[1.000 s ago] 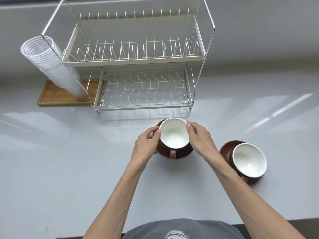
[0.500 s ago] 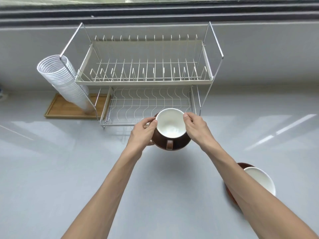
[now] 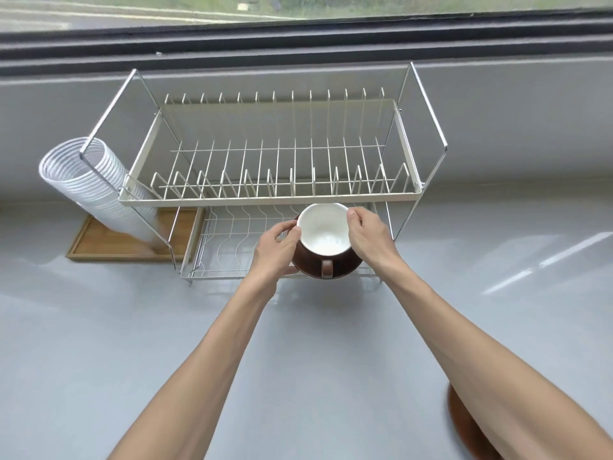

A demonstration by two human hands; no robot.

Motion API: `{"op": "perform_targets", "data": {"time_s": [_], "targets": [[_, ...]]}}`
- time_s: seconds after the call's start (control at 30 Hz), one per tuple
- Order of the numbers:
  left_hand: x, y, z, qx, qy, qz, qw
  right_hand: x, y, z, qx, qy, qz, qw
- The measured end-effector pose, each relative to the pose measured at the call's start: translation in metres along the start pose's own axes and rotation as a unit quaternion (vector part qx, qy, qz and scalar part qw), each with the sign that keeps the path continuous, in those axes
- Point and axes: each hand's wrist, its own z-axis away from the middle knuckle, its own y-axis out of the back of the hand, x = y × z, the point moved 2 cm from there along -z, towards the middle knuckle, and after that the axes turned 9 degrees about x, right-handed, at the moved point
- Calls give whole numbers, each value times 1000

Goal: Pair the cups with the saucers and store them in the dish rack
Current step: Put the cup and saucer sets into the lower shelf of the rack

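A brown cup with a white inside [image 3: 323, 235] sits on a brown saucer [image 3: 345, 272], handle towards me. My left hand [image 3: 277, 249] and my right hand [image 3: 368, 235] grip the pair from either side, fingers at the cup's rim and the saucer's edge. The pair is over the front right of the lower tier of the two-tier wire dish rack [image 3: 265, 197], under the upper tier's front rail. A second brown saucer [image 3: 464, 423] lies at the lower right, mostly hidden behind my right forearm; its cup is out of sight.
A stack of white disposable cups [image 3: 89, 187] leans in the rack's left side holder over a wooden tray [image 3: 109, 240]. The grey counter [image 3: 99, 343] spreads in front; a ledge and window frame run behind the rack.
Both hands have carried the cup and saucer away from me, from the counter in front of the rack to the lower tier's front right. The view has tilted up towards the window.
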Motion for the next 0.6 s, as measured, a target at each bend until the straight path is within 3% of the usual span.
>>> {"op": "perform_targets", "data": {"time_s": [0.6], "targets": [[-1,-28,-59,17,27,-16,999,10,-22,-53,-6,-43,32,999]]}}
